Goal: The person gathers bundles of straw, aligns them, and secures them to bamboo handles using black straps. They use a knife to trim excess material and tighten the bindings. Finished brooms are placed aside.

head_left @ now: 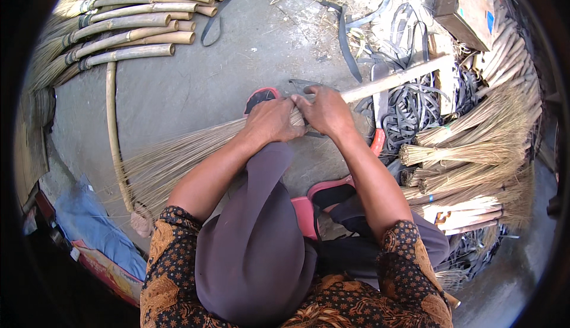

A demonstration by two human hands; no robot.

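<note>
A stick broom [184, 153] lies across in front of me, its thin pale bristles fanning out to the left. The bamboo handle [398, 81] runs up to the right. My left hand [272, 120] is closed over the top of the bristle bundle. Right beside it, my right hand [323, 112] closes round the place where bristles and handle meet, the two thumbs nearly touching. A dark rubber strip [304, 82] shows just beyond my right hand; whether the fingers pinch it is hidden.
Brooms with bamboo handles [136, 22] are piled at the far left. To the right lie a knife [380, 105] with a red handle, tangled black strips [409, 111] and bristle bundles [463, 153]. A wooden box [463, 10] stands far right; a bent stick [113, 126] lies left.
</note>
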